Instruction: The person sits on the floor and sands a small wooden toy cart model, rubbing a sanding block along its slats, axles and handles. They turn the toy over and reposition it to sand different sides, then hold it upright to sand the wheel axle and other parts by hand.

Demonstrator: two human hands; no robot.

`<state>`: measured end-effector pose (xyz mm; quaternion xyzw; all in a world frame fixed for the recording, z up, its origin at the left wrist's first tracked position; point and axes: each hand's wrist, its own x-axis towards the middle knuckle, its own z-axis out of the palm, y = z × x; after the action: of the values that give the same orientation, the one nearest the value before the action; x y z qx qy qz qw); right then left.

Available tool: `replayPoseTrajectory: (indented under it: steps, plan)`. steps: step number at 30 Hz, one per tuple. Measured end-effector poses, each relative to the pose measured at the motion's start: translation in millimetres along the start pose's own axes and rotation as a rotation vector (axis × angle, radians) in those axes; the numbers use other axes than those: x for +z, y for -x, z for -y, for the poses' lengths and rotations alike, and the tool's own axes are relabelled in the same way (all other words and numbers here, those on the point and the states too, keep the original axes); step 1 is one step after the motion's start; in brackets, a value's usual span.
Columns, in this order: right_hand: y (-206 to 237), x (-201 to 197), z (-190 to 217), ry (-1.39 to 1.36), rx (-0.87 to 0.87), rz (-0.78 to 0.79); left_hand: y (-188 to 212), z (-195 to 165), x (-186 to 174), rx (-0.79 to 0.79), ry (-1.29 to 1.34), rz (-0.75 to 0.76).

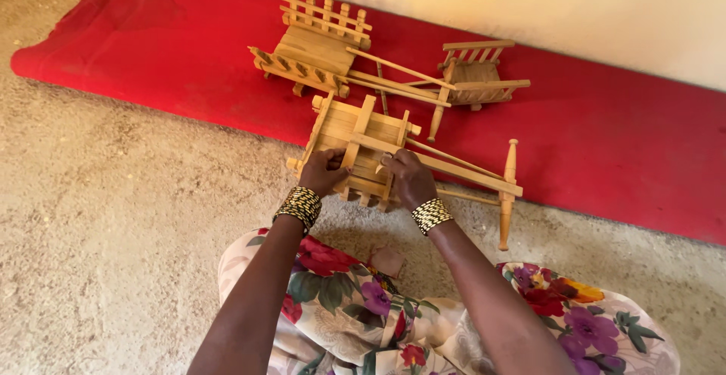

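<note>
A long red mat (pixel 605 148) crosses the upper frame on a sandy floor (pixel 113 216). At centre, the pale wooden slatted toy cart (pixel 378 137) lies half on it; the left hand (pixel 321 171) grips its near edge, and the right hand (pixel 408 178) pinches a slat.

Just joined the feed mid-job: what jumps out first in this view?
The bright red mat along the pale wall catches the eye first, with two small wooden carts on it, a larger one and a smaller one. In the centre, the left hand and right hand grip a third wooden cart at the mat's near edge, above a flowered skirt.
</note>
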<state>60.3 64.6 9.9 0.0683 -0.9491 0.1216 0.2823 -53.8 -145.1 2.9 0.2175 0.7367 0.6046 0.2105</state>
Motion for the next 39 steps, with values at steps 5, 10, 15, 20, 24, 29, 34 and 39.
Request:
replayPoseTrajectory:
  steps: [5,10,15,20,24,29,34,39]
  plan:
    - [15.5,-12.4,12.9,-0.143,0.142,0.138,2.4,2.0,0.3,-0.036,-0.012,-0.011]
    - [43.1,-15.9,38.4,-0.105,0.077,0.142,1.2,0.1,-1.0,-0.037,-0.001,-0.004]
    - [50.8,-22.7,44.4,-0.013,-0.005,0.06,3.1,0.3,-2.5,-0.109,0.003,-0.006]
    - [34.7,-20.7,37.6,-0.194,0.299,-0.016,1.0,-3.1,-0.8,-0.035,-0.136,-0.029]
    - [0.8,-3.3,20.2,-0.102,0.291,-0.164,5.9,-15.6,15.0,0.395,-0.522,-0.385]
    - [-29.5,14.0,11.8,0.046,0.063,-0.124,-15.5,-32.2,48.3,0.86,-0.809,-0.335]
    - [-11.3,-5.0,8.0,-0.049,0.113,-0.131,-29.8,-30.6,58.0,0.62,-0.788,-0.199]
    - [23.8,-40.2,-33.1,0.093,0.155,0.066,-35.7,-28.6,59.2,0.793,-0.795,-0.256]
